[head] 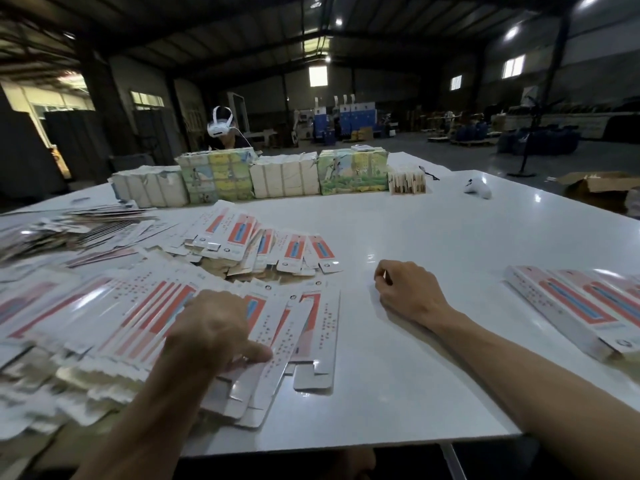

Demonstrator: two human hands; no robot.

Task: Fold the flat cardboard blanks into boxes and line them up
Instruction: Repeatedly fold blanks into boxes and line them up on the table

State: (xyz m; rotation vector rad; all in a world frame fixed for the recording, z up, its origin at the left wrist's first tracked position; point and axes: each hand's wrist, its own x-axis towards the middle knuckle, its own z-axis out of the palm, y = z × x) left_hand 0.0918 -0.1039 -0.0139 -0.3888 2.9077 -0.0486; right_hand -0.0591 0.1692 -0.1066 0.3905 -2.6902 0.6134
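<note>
– White-and-red flat blanks lie fanned in a loose heap over the left half of the tabletop. Where are the person's hands?
– The left hand is down on the near edge of that heap, with its fingers curled over and its thumb stretched across the top blank. It seems to pinch that blank, though the fingertips are hidden under the hand.
– And the other?
– The right hand rests on bare tabletop, well apart from the heap, fingers loosely curled with nothing in them.
– Any finished ones?
– Folded boxes lie side by side at the right edge, long sides touching.
– What stands at the far edge?
– A row of wrapped bundles, some plain, some printed green and yellow. A small white device lies on the tabletop to their right. Behind the row is another person wearing a white headset.
</note>
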